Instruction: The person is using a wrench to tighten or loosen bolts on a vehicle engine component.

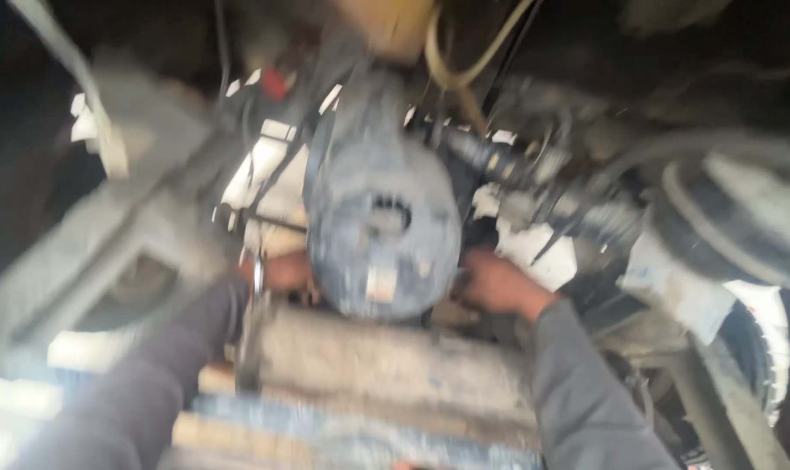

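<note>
Round grey housing point(382, 231) between left hand point(282, 271), right hand point(499, 283), grip unclear

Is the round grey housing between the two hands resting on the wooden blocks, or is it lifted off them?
Cannot tell. The grey housing sits just above the wooden blocks, but blur hides any contact. The left hand and right hand flank it.

Blue-grey round housing point(383, 231), dark grey sleeves point(586, 392).
</note>
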